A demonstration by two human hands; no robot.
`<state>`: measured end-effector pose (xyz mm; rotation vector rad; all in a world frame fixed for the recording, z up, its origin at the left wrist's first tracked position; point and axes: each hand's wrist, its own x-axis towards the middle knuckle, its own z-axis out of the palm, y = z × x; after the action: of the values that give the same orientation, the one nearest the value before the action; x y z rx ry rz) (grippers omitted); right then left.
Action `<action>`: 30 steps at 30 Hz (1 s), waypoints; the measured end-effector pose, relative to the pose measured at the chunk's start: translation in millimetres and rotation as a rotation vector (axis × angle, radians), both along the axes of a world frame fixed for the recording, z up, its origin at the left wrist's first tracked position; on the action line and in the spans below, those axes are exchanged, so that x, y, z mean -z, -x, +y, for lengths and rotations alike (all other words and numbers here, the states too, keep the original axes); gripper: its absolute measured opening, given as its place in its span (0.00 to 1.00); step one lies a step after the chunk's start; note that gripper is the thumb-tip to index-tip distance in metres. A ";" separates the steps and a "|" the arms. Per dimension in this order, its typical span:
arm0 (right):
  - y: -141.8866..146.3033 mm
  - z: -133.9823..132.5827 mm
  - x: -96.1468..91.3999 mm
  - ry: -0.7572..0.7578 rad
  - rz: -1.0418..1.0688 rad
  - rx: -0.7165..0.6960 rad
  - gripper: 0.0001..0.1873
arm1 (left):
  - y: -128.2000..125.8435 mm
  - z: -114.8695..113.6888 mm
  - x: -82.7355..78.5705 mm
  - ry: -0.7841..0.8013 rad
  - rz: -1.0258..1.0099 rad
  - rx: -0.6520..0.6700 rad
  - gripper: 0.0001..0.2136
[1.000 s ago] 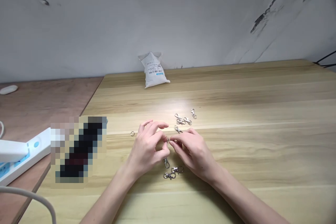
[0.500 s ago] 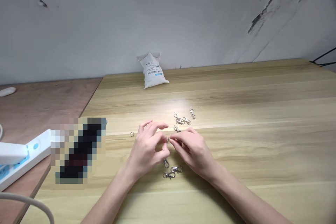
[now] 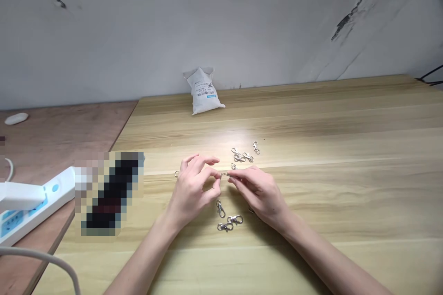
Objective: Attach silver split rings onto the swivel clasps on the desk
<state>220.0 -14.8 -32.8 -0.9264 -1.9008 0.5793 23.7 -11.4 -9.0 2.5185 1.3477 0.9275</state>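
Our left hand (image 3: 190,193) and right hand (image 3: 258,193) are both closed to a pinch, fingertips meeting on a small metal piece (image 3: 222,174) held just above the table; it is too small to tell exactly what it is.

Working across from the left, a plywood side table (image 3: 69,133) carries a white oval object (image 3: 16,118) and a white power strip (image 3: 41,205) with blue markings. A pale cable (image 3: 34,252) curves across the near corner. A pixelated patch (image 3: 109,193) hides whatever lies at the edge of the main table, a light wood tabletop (image 3: 311,120).

Just beside our left fingers, a small split ring (image 3: 176,174) lies mostly hidden behind them. Near the middle, below the pinch, three silver swivel clasps (image 3: 220,209) lie close together, two of them nearly touching. Another group of swivel clasps (image 3: 238,157) lies beyond our fingertips, some tangled or overlapping, with one lying a little apart on the right.

Farther back, a white barcoded poly bag (image 3: 202,92) stands slumped against a scuffed grey wall (image 3: 207,18). At the far right, black cables (image 3: 429,77) cross the back corner of the tabletop.
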 end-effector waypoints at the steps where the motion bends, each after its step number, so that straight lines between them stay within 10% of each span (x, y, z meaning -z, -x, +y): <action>1: -0.3 0.4 0.4 0.003 0.006 0.007 0.08 | 0.7 0.1 -0.1 -0.003 0.000 -0.005 0.03; 30: -4.3 -1.1 -3.0 -0.079 -0.078 -0.040 0.08 | -0.8 -3.3 -3.5 0.006 -0.013 -0.008 0.04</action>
<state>224.3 -15.9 -29.8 -0.8736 -2.0015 0.4939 24.4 -14.7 -5.5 2.4999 1.3556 0.9391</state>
